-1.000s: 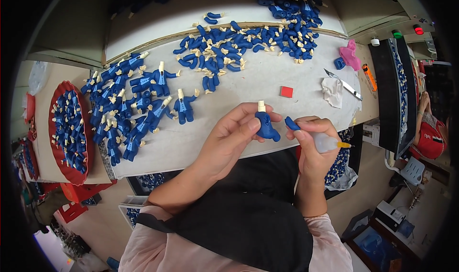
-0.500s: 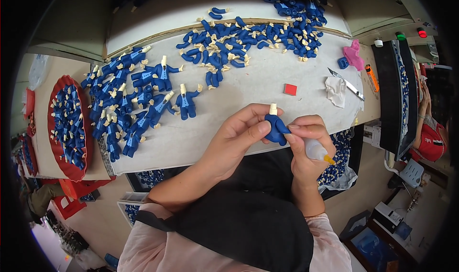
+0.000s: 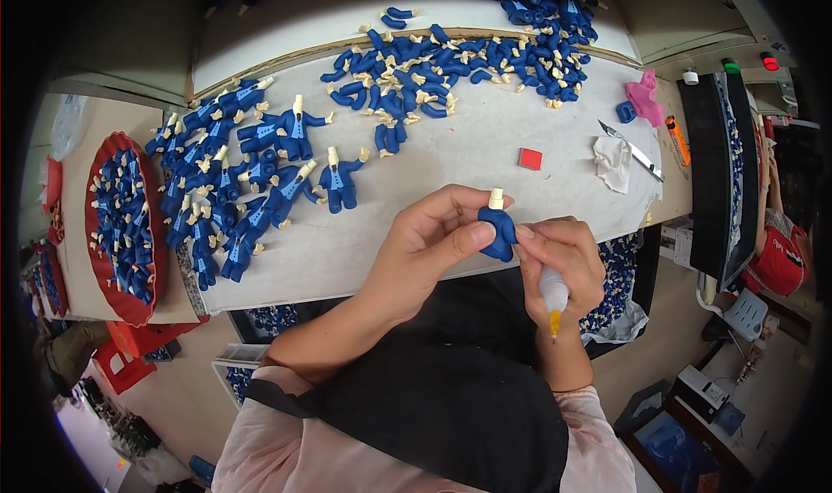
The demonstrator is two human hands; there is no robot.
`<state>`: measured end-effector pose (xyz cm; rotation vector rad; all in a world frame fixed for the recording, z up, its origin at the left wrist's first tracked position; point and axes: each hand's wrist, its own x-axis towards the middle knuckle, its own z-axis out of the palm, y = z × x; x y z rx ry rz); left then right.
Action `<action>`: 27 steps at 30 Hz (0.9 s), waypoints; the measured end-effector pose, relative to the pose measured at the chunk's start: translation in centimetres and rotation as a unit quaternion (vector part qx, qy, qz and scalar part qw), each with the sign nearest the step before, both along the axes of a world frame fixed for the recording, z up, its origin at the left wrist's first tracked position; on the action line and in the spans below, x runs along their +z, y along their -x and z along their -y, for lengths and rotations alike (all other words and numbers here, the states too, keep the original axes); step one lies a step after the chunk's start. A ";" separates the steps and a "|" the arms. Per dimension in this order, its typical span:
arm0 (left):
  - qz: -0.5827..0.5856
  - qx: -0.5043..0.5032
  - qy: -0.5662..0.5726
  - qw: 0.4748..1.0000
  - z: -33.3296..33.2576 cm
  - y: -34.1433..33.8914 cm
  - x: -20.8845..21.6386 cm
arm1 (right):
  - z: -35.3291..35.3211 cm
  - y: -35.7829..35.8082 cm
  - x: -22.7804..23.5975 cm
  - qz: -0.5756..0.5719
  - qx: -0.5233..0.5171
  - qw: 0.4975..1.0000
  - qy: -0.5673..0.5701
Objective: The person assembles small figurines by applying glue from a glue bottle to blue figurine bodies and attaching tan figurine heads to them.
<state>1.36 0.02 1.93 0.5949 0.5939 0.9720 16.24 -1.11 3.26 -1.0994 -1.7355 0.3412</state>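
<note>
My left hand [image 3: 438,237] grips a small blue figure body [image 3: 500,230] with a cream neck peg on top, just above the table's near edge. My right hand [image 3: 562,255] touches the figure's right side with its fingertips and holds a small white glue bottle [image 3: 553,292], its yellow tip pointing down. A group of finished blue figures with arms [image 3: 251,185] lies to the left on the white table [image 3: 451,164]. Loose blue arm pieces with cream hands [image 3: 451,60] are heaped at the far side.
A red tray [image 3: 97,224] full of blue parts sits at the left. On the right lie a red square block [image 3: 529,158], a crumpled tissue [image 3: 614,162], a craft knife [image 3: 631,150], an orange pen [image 3: 677,139] and a pink piece [image 3: 645,100]. Another person [image 3: 780,250] sits at far right.
Both hands have drawn together toward me. The right hand, held apart with a blue piece a second ago, now presses against the figure's side, and the bottle points down.
</note>
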 end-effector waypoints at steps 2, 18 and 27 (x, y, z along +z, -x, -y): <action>-0.033 0.000 -0.044 0.998 0.0 0.2 0.1 | -0.1 -0.2 -0.1 0.013 0.005 1.000 -0.013; -0.083 0.001 -0.119 0.989 0.2 -0.1 -0.5 | 0.2 -0.7 0.5 0.173 0.034 0.977 -0.116; -0.078 -0.024 -0.093 0.992 0.6 -0.4 0.2 | 1.3 -1.3 1.1 0.127 0.058 0.988 -0.062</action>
